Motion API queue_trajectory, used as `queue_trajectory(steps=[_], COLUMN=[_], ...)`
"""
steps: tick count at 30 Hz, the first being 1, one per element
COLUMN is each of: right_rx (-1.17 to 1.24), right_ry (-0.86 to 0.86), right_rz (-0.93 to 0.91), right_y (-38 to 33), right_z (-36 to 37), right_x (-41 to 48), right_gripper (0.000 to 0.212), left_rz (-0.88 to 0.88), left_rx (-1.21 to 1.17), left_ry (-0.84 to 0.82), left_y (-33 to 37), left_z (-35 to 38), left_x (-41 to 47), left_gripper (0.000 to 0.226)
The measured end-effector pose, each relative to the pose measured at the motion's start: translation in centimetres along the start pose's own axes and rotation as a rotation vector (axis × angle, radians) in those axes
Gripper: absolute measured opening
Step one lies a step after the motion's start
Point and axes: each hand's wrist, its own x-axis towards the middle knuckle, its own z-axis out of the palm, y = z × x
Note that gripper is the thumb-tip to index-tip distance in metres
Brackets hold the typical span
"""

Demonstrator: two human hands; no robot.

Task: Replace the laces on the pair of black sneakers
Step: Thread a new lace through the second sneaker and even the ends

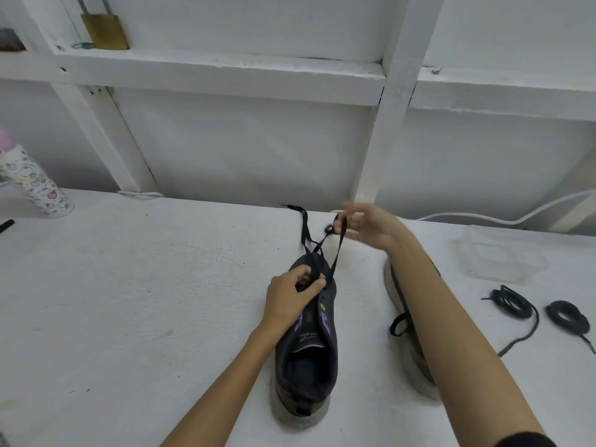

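A black sneaker [306, 356] with purple marks stands on the white table, toe pointing away from me. My left hand [290, 298] rests on its lacing area and pinches the flat black lace [337, 253] near the eyelets. My right hand [364, 225] is raised beyond the toe and pinches a loop of that lace, pulled taut. One loose end [301, 217] lies on the table behind the shoe. The second sneaker [400, 321] lies to the right, largely hidden by my right forearm. Two coiled black laces [512, 304] [566, 316] lie at the right.
A clear plastic container [503, 253] sits at the back right. A patterned tumbler [35, 185] stands at the far left. A white cable [503, 217] runs along the wall. White shelving rises behind the table, with a brass padlock [104, 30] on it.
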Motion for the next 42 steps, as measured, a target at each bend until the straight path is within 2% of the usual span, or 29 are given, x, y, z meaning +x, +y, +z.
queue_trajectory(steps=[4,6,8,13,17,19,22,25,29,32,34,36,38,40,41,42], right_rx=[0.176,0.165,0.104,0.039,-0.063,-0.047,0.113,0.394,0.738,0.929,0.933,0.707,0.248,-0.384,-0.764,-1.114], right_ry=[0.051,0.072,0.073,0.154,0.283,0.293,0.190,0.043,-0.064,-0.073,0.007,0.188,0.453,0.723,0.799,0.793], right_rz=[-0.183,-0.294,-0.329,-0.334,-0.437,-0.477,-0.501,-0.470,-0.390,-0.421,-0.476,-0.542,-0.581,-0.524,-0.427,-0.296], right_y=[-5.9,-8.6,-10.4,-10.3,-8.8,-8.6,-8.4,-8.3,-7.8,-7.9,-8.0,-7.8,-7.1,-6.2,-5.9,-5.5], right_z=[1.0,1.3,1.7,2.6,1.5,0.6,0.3,1.2,3.0,2.5,1.3,-0.1,-1.8,-3.5,-4.3,-4.5], right_x=[-0.2,-0.3,-0.3,0.5,0.5,0.1,-0.6,-1.1,-1.7,-1.6,-1.6,-1.7,-1.7,-1.5,-1.5,-1.7], right_gripper=[0.012,0.017,0.017,0.015,0.022,0.022,0.020,0.020,0.019,0.021,0.020,0.020,0.020,0.026,0.028,0.027], left_rz=[0.001,0.000,-0.003,0.002,0.006,0.014,0.021,0.031,0.040,0.007,-0.013,-0.009,-0.006,-0.015,-0.023,-0.030], left_rx=[0.007,0.011,0.002,-0.022,-0.010,-0.006,0.023,0.032,0.036,0.001,-0.018,-0.016,-0.039,-0.096,-0.132,-0.166], left_ry=[0.009,0.014,0.011,0.009,0.011,0.014,0.019,0.012,-0.002,-0.017,-0.026,-0.028,-0.021,-0.014,-0.008,0.002], left_y=[0.2,0.2,0.2,0.2,0.1,0.1,0.1,0.1,0.4,0.5,0.4,0.5,0.8,1.3,1.5,1.7], left_z=[0.0,0.1,0.1,0.1,0.0,0.1,0.1,0.2,0.0,-0.2,-0.2,-0.2,-0.2,-0.4,-0.5,-0.6], left_x=[0.0,0.1,0.0,-0.1,-0.1,-0.1,-0.2,-0.1,-0.3,-0.5,-0.5,-0.6,-0.6,-0.5,-0.4,-0.3], left_gripper=[0.027,0.028,0.027,0.021,0.020,0.020,0.020,0.021,0.019,0.031,0.042,0.032,0.018,0.013,0.013,0.013])
